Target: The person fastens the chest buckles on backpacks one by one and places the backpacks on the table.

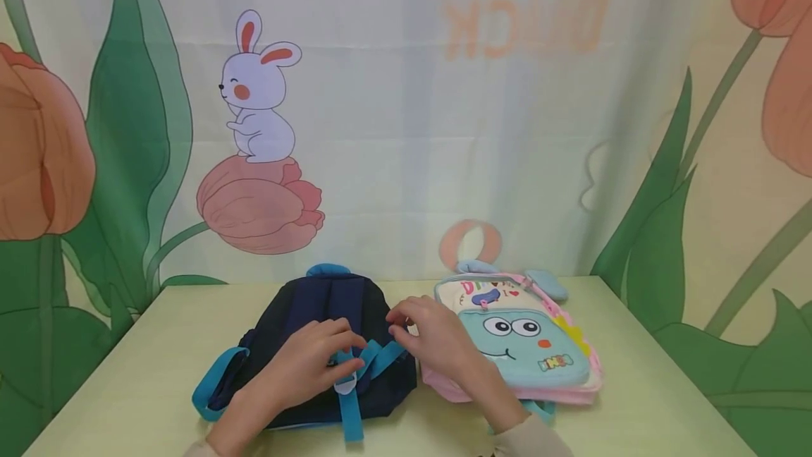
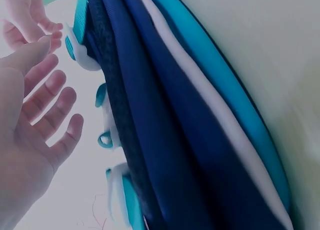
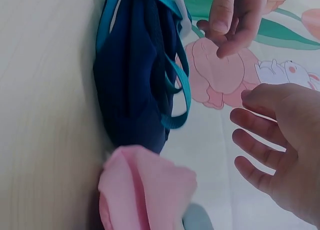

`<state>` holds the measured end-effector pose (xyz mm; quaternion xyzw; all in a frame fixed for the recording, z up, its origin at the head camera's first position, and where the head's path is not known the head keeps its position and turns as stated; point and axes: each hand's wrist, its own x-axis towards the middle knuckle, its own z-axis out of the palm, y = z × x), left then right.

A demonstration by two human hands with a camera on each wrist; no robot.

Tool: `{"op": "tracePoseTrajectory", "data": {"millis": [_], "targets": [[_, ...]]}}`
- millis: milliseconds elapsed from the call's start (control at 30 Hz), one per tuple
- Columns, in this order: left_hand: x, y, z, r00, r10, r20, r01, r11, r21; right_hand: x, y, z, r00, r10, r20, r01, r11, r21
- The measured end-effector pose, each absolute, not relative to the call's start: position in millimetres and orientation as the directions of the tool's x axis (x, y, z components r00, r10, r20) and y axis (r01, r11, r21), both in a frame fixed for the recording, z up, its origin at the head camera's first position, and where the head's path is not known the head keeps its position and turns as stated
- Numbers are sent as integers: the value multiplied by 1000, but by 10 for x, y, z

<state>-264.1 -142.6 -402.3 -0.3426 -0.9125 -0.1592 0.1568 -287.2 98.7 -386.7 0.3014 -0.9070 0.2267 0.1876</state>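
A navy backpack [image 1: 333,300] lies on the table with its turquoise straps [image 1: 352,418] facing up. My left hand [image 1: 314,362] hovers over the lower middle of the bag, near a white buckle [image 1: 345,384]. In the left wrist view that hand [image 2: 30,120] has loose, spread fingers, apart from the bag. Over the bag's right edge is my right hand [image 1: 438,340]; the right wrist view shows its fingers [image 3: 255,120] relaxed and clear of a looped turquoise strap [image 3: 184,97]. Neither hand holds anything.
A pink and light-blue cartoon backpack [image 1: 526,358] lies close on the right, partly behind my right forearm. Both bags rest on a pale yellow-green table [image 1: 647,372]. Behind it hangs a curtain [image 1: 380,125] printed with tulips and a rabbit.
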Motion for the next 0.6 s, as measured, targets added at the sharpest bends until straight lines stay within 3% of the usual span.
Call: {"op": "tracePoseTrajectory", "data": {"millis": [267, 400, 600], "targets": [[-2582, -1232, -4020, -667, 625, 406, 738, 629, 244, -2842, 1184, -3845, -749, -440, 496, -628, 709, -321], [-2532, -1110, -4002, -684, 633, 362, 729, 613, 305, -2840, 1299, -3833, -743, -430, 513, -623, 724, -296], [-2505, -956, -4022, -722, 637, 271, 690, 630, 357, -2837, 1490, -3815, -783, -391, 483, -568, 766, -300]]}}
